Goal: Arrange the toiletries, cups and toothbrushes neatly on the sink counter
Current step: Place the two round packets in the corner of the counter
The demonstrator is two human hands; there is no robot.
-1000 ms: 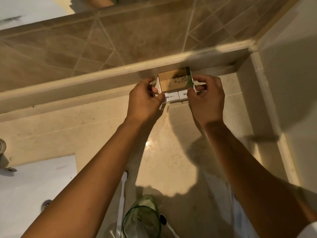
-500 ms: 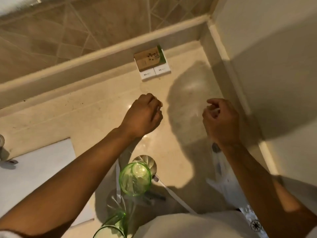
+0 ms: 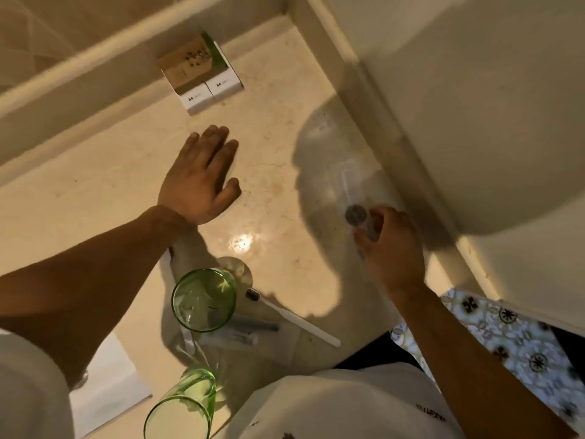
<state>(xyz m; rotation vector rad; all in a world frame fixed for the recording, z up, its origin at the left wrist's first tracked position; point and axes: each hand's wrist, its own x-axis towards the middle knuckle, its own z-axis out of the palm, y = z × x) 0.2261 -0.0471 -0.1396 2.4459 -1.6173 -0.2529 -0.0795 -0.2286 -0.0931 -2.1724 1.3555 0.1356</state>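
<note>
Boxes (image 3: pixel 202 79) parked upper left. Right hand (image 3: pixel 391 245) pinching clear packet (image 3: pixel 349 188); left hand (image 3: pixel 201 182) flat, empty on desk (image 3: pixel 278 147). Next probably: packet beside boxes.

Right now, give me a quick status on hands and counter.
Left hand open, flat on counter. Right hand closing on clear plastic packet. Cardboard toiletry boxes stacked at back wall. Nothing blocking.

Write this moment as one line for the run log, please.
left hand: open, flat over counter | right hand: pinching clear packet | boxes: stacked by back wall | green cups: near front edge
</note>
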